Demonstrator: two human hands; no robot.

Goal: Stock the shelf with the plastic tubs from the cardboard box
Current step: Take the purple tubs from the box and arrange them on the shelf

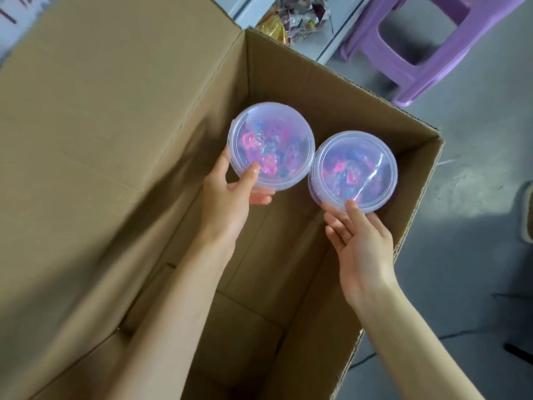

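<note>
I look down into an open cardboard box (331, 90). Two round clear plastic tubs with translucent lids hold pink, blue and purple pieces. My left hand (230, 194) grips the left tub (271, 142) at its near edge, thumb on the lid and fingers underneath. My right hand (360, 241) holds the right tub (354, 171) the same way, thumb on the lid's near rim. Both tubs are inside the box opening, side by side and almost touching. The box floor under them is bare cardboard.
A large box flap (115, 111) stands open on the left. A purple plastic stool (432, 44) stands on the grey floor at the upper right. A white shelf edge with shiny wrapped packets (300, 15) lies beyond the box's far wall.
</note>
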